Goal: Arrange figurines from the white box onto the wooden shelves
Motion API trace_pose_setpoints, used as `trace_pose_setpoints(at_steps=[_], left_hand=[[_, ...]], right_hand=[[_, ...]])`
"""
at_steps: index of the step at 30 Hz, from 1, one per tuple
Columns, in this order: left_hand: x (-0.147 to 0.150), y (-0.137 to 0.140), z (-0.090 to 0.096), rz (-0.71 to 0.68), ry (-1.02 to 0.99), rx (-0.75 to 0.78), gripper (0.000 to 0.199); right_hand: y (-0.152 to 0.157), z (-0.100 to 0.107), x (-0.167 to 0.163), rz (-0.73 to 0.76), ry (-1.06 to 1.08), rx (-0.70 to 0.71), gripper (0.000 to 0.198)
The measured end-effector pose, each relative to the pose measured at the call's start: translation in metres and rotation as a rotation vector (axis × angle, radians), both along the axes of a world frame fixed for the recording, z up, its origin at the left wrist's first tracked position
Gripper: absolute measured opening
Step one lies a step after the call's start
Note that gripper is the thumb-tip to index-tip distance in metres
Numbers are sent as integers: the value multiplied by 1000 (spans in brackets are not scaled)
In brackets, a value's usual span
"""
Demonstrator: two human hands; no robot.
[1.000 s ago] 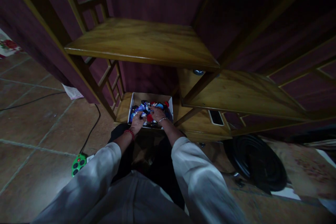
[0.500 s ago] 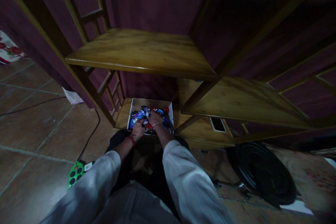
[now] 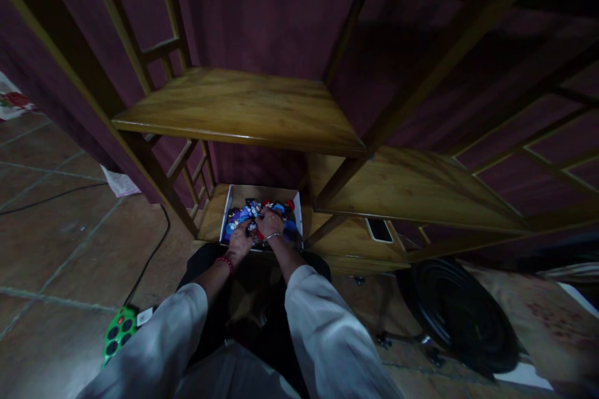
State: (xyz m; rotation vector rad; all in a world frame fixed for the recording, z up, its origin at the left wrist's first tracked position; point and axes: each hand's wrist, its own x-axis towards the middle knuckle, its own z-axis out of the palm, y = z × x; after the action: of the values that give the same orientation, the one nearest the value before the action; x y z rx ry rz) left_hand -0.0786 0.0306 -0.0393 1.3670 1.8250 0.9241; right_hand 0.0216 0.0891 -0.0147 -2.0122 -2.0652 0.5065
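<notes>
Dim light and distance hide detail. A shallow cardboard box (image 3: 228, 209) sits on the lowest shelf (image 3: 213, 215) of a wooden rack, filled with small blue, white and red items (image 3: 281, 207) too small to identify. The left hand (image 3: 241, 238) and right hand (image 3: 269, 223) rest side by side on the pile. Their fingers curl down among the items; whether they pinch anything cannot be told.

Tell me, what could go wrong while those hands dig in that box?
The small box is heaped with little colourful pieces, so the left hand and right hand rummaging could spill some onto the low shelf. A black cable and green power strip lie close by, perhaps a snag hazard.
</notes>
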Motion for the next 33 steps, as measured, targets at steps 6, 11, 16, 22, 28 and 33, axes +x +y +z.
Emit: trace_pose_setpoints(at_steps=[6, 11, 16, 22, 28, 33], left_hand=[[1, -2, 1, -18, 33, 38, 40], [3, -4, 1, -55, 94, 31, 37], [6, -4, -1, -44, 92, 72, 32], [12, -5, -2, -27, 75, 113, 24], [15, -1, 6, -1, 19, 84, 20], [10, -3, 11, 8, -193, 61, 23]], right_hand=[[-6, 4, 15, -61, 162, 45, 21], [-12, -3, 28, -42, 323, 139, 17], [-22, -12, 34, -23, 467, 223, 14], [-38, -15, 38, 30, 518, 249, 12], [-46, -16, 35, 123, 555, 253, 11], [-49, -14, 28, 182, 543, 263, 12]])
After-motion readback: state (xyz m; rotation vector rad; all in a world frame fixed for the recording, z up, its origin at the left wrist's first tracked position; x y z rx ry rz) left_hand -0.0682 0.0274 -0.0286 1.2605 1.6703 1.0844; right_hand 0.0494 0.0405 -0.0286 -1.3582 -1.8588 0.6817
